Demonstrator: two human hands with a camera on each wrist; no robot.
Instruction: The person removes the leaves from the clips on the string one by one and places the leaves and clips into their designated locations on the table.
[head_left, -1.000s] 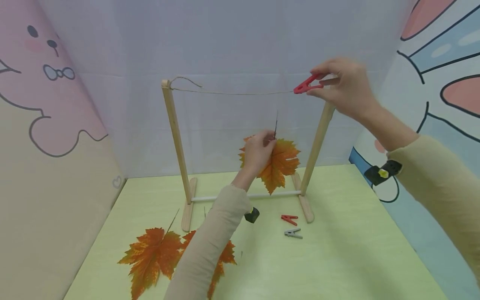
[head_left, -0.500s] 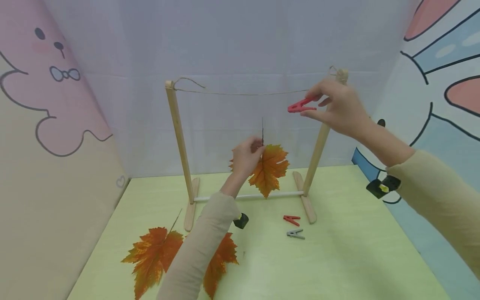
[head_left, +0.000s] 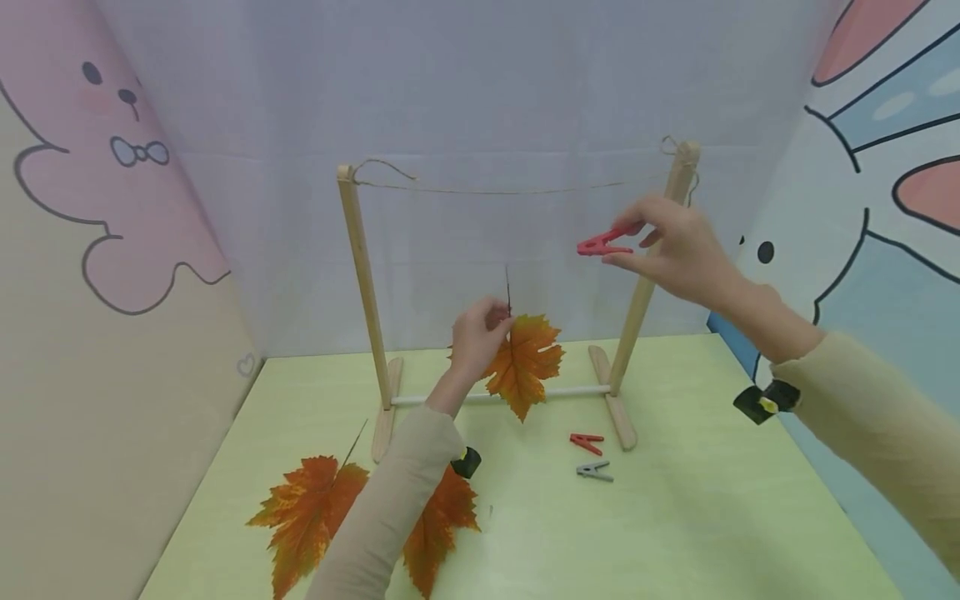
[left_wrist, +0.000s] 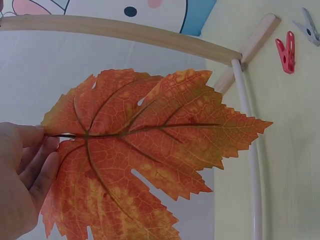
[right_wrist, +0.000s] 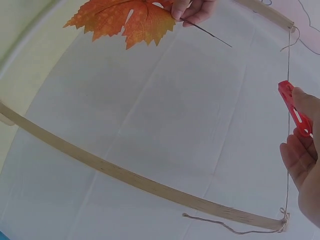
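Observation:
My left hand (head_left: pixel 478 337) pinches an orange maple leaf (head_left: pixel 522 362) at the base of its stem, and the thin dark stem points up. The leaf hangs in front of the wooden frame, below the string (head_left: pixel 487 192). In the left wrist view the leaf (left_wrist: pixel 135 125) spreads out broadly from the fingertips. Higher up at the right, my right hand (head_left: pixel 682 250) holds a red clothespin (head_left: pixel 600 244) between thumb and fingers. The clothespin sits apart from the string, its tip pointing left. In the right wrist view the same clothespin (right_wrist: pixel 292 105) appears in front of the string.
Two wooden posts, left (head_left: pixel 363 283) and right (head_left: pixel 637 317), carry the string; a white rod (head_left: pixel 555 391) joins them low down. Another red clothespin (head_left: pixel 587 442) and a grey clothespin (head_left: pixel 594 472) lie on the table (head_left: pixel 712 500). More maple leaves (head_left: pixel 307 517) lie at the front left.
My right hand has lowered the red clothespin away from the string. My left hand has moved down and slightly left with the leaf. The view has shifted slightly.

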